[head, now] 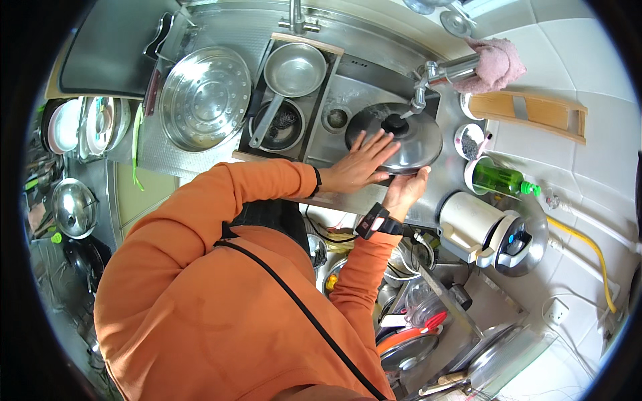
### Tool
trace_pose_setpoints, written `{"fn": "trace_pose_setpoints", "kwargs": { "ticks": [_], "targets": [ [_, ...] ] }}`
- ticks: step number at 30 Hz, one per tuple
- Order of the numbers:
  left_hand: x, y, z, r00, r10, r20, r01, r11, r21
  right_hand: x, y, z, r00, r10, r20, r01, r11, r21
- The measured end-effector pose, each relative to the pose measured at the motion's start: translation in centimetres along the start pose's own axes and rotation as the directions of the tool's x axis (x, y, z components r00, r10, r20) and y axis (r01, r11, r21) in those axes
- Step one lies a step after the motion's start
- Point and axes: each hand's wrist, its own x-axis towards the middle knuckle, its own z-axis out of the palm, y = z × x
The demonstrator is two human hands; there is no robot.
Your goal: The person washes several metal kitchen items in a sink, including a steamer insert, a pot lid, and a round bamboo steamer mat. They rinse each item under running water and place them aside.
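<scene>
A round metal pot lid (419, 143) with a black knob (394, 124) is tilted in the stainless-steel sink (321, 150), under the spout of the tap (420, 92). My left hand (358, 163) lies flat across the lid's near-left side, fingers apart and pointing towards the knob. At the near edge of the lid, my right hand (405, 191) grips the rim from below. Part of the lid's left side is covered by my left hand.
A frying pan (295, 70) rests above a dark bowl on the sink's left side. Further left stands a perforated steamer pot (205, 100). Small bowls, a green bottle (496, 179) and a cream-coloured appliance (476, 228) line the right. A pink cloth (496, 65) hangs over the tap.
</scene>
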Motion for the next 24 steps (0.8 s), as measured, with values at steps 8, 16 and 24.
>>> {"fn": "trace_pose_setpoints", "kwargs": {
  "ticks": [8, 16, 24],
  "targets": [
    [2.3, -4.7, -4.1, 0.981, 0.182, 0.061, -0.185, 0.810, 0.557, 3.0, 0.5, 0.3, 0.967, 0.255, 0.026, -0.252, 0.963, -0.098],
    [4.3, -6.8, -6.1, 0.988, -0.152, -0.002, 0.145, 0.941, 0.305, 3.9, 1.1, -0.1, 0.961, 0.216, 0.170, -0.163, 0.946, -0.280],
    [2.0, -12.7, -5.6, 0.767, -0.571, -0.292, 0.494, 0.816, -0.301, 2.4, 5.5, -4.6, 0.991, 0.129, -0.045, -0.114, 0.594, -0.796]
  ]
}}
